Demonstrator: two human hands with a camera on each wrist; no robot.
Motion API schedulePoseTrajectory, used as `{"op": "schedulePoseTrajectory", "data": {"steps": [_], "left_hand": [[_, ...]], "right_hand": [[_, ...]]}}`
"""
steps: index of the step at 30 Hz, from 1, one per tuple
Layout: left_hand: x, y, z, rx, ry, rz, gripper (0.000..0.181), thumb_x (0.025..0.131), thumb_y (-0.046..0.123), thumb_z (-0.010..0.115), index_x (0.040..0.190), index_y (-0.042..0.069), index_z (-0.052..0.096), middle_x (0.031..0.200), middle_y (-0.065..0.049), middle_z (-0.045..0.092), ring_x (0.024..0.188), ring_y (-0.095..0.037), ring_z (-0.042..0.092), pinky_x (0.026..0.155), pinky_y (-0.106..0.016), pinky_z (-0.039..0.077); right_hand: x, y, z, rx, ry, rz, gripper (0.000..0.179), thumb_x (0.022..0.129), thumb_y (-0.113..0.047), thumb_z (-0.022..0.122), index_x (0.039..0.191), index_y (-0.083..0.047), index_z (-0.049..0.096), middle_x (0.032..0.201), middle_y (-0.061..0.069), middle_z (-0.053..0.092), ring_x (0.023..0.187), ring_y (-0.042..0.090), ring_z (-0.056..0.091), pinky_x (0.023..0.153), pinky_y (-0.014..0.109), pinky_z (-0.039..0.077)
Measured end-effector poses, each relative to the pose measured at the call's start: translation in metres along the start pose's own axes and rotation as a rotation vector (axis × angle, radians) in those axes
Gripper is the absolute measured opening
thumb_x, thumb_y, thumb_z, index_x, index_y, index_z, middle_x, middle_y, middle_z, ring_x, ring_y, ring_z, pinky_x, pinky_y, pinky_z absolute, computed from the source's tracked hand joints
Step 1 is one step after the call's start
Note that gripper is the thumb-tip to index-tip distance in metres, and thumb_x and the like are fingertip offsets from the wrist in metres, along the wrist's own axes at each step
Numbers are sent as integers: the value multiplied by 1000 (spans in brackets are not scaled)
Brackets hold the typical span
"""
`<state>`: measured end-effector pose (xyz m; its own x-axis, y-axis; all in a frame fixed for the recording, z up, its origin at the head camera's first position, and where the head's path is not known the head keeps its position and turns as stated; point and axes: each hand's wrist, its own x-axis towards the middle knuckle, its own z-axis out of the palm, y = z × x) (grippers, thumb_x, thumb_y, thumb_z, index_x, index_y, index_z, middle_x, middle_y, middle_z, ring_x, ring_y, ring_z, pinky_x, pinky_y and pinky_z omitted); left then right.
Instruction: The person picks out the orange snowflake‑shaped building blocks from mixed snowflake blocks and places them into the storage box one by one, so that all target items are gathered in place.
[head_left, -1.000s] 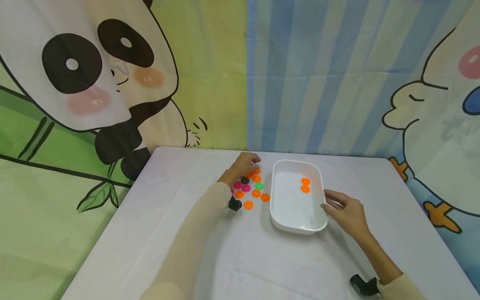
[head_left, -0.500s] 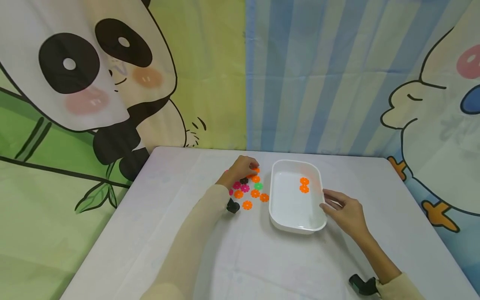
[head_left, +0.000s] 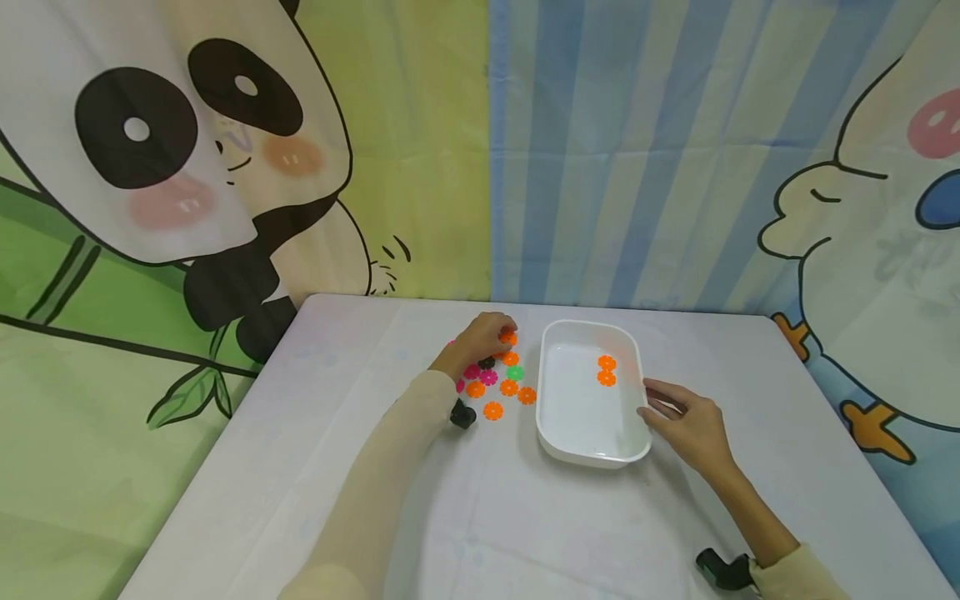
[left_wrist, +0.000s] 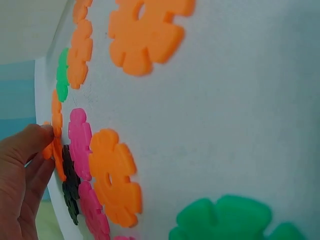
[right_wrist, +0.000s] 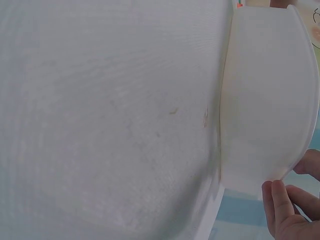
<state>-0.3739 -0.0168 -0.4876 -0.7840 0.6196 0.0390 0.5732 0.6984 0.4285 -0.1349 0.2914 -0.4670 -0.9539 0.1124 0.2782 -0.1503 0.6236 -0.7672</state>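
Observation:
My left hand (head_left: 480, 339) pinches an orange flower-shaped plastic piece (left_wrist: 47, 151) between thumb and fingers, at the far end of a loose group of such pieces. Beside it lie orange pieces (head_left: 492, 411), pink pieces (head_left: 488, 377), a black piece (left_wrist: 71, 185) and a green piece (head_left: 514, 373). To the right stands a white rectangular tray (head_left: 573, 442) with two orange pieces (head_left: 606, 371) inside. My right hand (head_left: 693, 425) grips the tray's right rim, thumb at the edge and fingers against the outer wall (right_wrist: 267, 100).
A white-covered table (head_left: 300, 467) carries everything. A printed curtain (head_left: 600, 167) hangs behind its far edge. Black wrist devices (head_left: 463, 414) sit at both wrists, the left one close to the pieces.
My left fingers have come down at the far pieces and closed on an orange one, which now shows lifted at the fingertips. The right hand and tray stay put.

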Motion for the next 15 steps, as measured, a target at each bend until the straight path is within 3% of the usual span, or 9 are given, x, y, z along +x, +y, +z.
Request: {"op": "schedulePoseTrajectory", "data": {"steps": [6,11,15], "left_hand": [[-2,-2,0,-26,37,26,36,88,13,72,121,5,66,116,-7,66,108,-21,58,100,-32,44],[-5,0,-4,-121,77,3,37,87,11,71,123,5,65,119,-6,65,110,-21,58,98,-33,47],[-7,9,-10,-196,122,25,37,88,10,70,124,3,64,119,-6,65,108,-20,61,94,-32,50]], "right_hand": [[0,1,0,-6,4,-14,43,82,-3,76,123,5,63,124,22,62,108,36,63,78,11,48],[0,0,-1,-8,0,-1,44,82,-3,76,123,5,63,125,22,61,109,36,63,78,12,48],[0,0,0,-8,0,2,44,83,-3,76,123,5,62,125,23,61,109,37,63,78,13,48]]}}
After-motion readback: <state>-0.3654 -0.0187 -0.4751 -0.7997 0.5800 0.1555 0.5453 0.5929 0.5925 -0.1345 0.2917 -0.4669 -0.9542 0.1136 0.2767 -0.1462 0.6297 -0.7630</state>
